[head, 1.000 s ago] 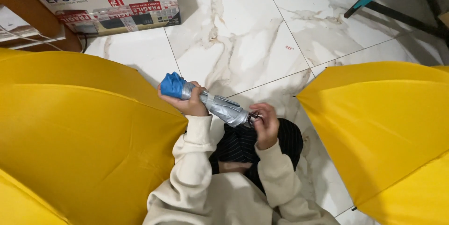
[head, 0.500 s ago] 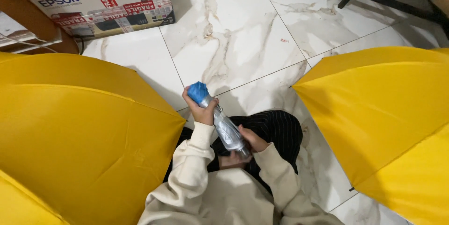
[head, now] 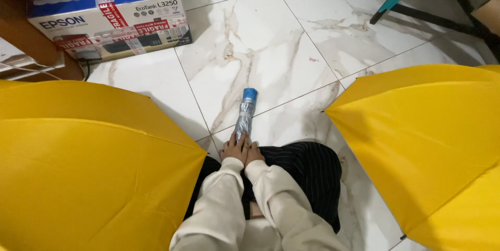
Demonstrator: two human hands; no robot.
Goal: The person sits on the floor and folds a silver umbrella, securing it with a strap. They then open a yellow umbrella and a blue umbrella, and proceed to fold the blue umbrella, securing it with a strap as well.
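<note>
A folded umbrella point(head: 245, 116) in a silvery-grey sleeve with a blue end point(head: 249, 93) lies on the white marble floor, pointing away from me. Its near end sits under my hands, just in front of my knees. My left hand point(head: 234, 149) covers that near end with its fingers closed over it. Pressed against it from the right, my right hand point(head: 254, 152) touches the same end. Both arms wear cream sleeves, and dark striped trousers show below them.
An open yellow umbrella point(head: 78, 167) fills the left side and another yellow umbrella point(head: 427, 141) the right. A printer carton point(head: 104, 21) stands at the back left beside a wooden furniture leg point(head: 21, 42). Dark and teal chair legs point(head: 411, 1) are at the back right.
The folded umbrella was held up in both hands, then swung so its blue end points away. It now lies on the floor with both hands at its near end.
</note>
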